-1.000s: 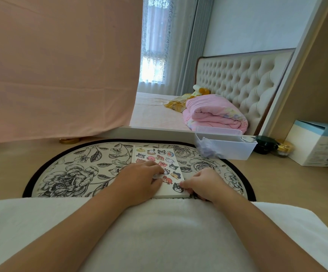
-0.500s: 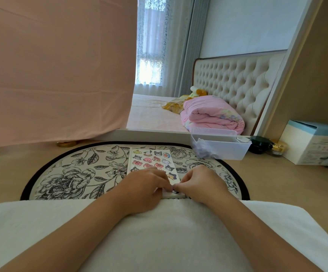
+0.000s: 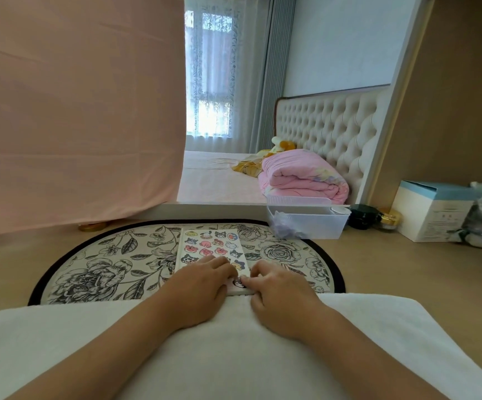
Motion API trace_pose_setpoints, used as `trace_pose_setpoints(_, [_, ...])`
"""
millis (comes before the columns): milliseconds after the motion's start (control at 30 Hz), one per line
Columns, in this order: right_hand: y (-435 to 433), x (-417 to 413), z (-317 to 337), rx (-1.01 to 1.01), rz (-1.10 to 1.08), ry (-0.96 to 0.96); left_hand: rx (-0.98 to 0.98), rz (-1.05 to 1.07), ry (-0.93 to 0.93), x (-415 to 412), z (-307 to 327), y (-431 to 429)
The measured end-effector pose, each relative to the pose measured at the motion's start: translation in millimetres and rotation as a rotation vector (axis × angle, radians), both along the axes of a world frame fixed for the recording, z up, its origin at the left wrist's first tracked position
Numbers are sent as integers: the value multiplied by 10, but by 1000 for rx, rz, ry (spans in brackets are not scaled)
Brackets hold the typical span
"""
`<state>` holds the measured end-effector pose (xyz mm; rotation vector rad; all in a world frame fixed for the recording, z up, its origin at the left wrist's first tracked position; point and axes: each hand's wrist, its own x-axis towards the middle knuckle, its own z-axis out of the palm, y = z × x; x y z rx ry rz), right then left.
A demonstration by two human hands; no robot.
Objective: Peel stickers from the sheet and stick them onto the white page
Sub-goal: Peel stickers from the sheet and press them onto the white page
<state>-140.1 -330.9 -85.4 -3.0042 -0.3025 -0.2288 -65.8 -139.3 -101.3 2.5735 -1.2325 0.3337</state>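
A white sticker sheet (image 3: 208,244) with several cartoon stickers lies lengthwise on a floral oval mat (image 3: 98,272); it looks like the top of a thin white pad. My left hand (image 3: 202,281) rests flat on the sheet's near end, fingers laid over the stickers there. My right hand (image 3: 277,287) sits at the near right corner, and its curled fingertips pinch at the edge of a black cartoon sticker (image 3: 237,283) showing between the two hands. No separate white page shows.
A white towel (image 3: 61,342) covers my lap below the mat. A clear plastic bin (image 3: 306,223) stands at the mat's far right, with dark jars (image 3: 362,216) and a white and blue box (image 3: 433,213) beyond. A pink cloth (image 3: 75,111) hangs on the left.
My left hand slid down the sheet toward its near end. My right hand closed in on the black sticker at the near right corner; the camera shifted slightly.
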Motion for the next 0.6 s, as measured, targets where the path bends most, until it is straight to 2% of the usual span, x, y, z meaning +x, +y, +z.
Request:
trace_pose_setpoints(133, [13, -2, -14, 9, 7, -8, 112, 16, -40, 12, -20, -6])
trace_pose_setpoints(300, [0, 4, -18, 13, 4, -13, 161, 10, -94, -37, -8, 3])
trace_pose_setpoints(500, [-43, 41, -67, 36, -3, -19, 27, -33, -72, -61, -28, 66])
trace_pose_setpoints(600, [-52, 42, -79, 28, 7, -42, 20, -29, -51, -69, -14, 82])
